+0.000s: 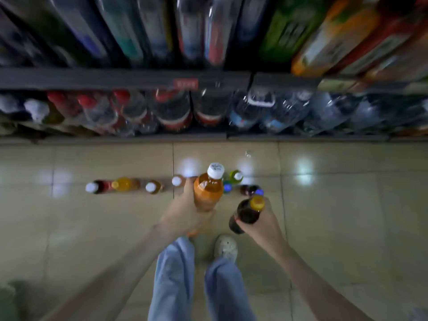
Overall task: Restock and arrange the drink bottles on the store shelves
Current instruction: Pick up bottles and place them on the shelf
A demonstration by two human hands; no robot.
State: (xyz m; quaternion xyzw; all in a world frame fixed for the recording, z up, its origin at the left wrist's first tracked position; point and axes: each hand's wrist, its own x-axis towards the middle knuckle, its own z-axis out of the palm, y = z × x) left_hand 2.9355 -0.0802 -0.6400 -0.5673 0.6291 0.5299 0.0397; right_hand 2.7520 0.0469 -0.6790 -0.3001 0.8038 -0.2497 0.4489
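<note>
Hands are gripping drinks: left hand [185, 213] clasping an orange bottle [206, 189], right hand [262, 224] clutching a dark bottle [246, 213] before stocked shelves [120, 78].

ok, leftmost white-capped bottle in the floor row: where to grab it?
Probably grip the leftmost bottle by its shoulder just under the cap, coming from above on its open left side. It stands upright, and the yellow bottle crowds its right.
</note>
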